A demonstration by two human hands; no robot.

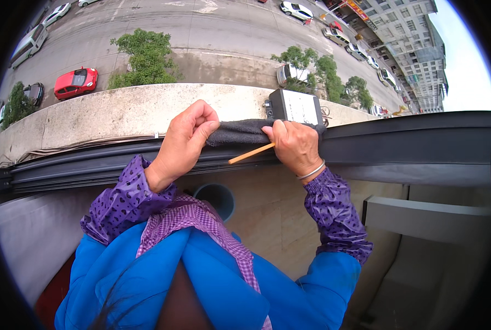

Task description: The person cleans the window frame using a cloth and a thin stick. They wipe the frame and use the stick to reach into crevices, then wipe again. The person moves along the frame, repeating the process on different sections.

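A dark grey cloth [243, 131] is stretched between my two hands above the black window track [146, 154]. Its left end is pinched between the thumb and fingers of my left hand [189, 138]. My right hand [295, 142] grips the cloth's other side, and a thin orange-brown stick [251, 153] juts out leftward from under that fist. The stick's far end is hidden in the hand. Just beyond the cloth, a black box with a white labelled face [297, 108] stands on the concrete ledge [146, 103].
Cables [43, 150] run along the ledge at the left. A dark window frame [410, 142] extends to the right. Below me a blue bucket [227, 202] stands on the tiled floor [266, 214]. Past the ledge lies a street far below, with parked cars and trees [146, 57].
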